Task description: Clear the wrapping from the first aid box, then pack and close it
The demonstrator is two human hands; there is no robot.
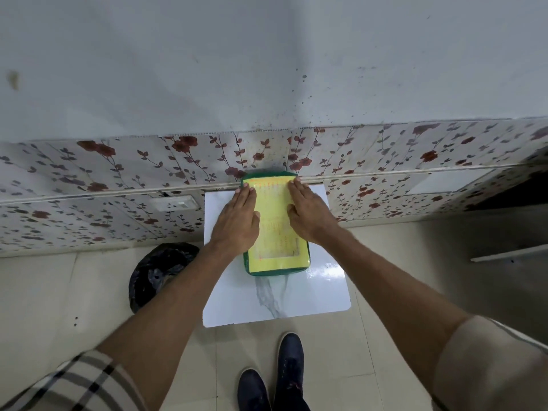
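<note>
The first aid box (274,232) is green with a large yellow printed label on top and a glossy sheen. It lies on a small white table (278,298), its far end against the wall. My left hand (237,219) lies flat on the left side of the lid, fingers together and pointing away. My right hand (308,213) lies flat on the right side in the same way. Neither hand grips anything. Both hands hide the box's side edges.
A black bin bag (157,274) stands on the floor left of the table. The flower-patterned wall (118,179) with a white socket (175,203) runs behind. My dark shoes (275,375) stand on the tiled floor before the table.
</note>
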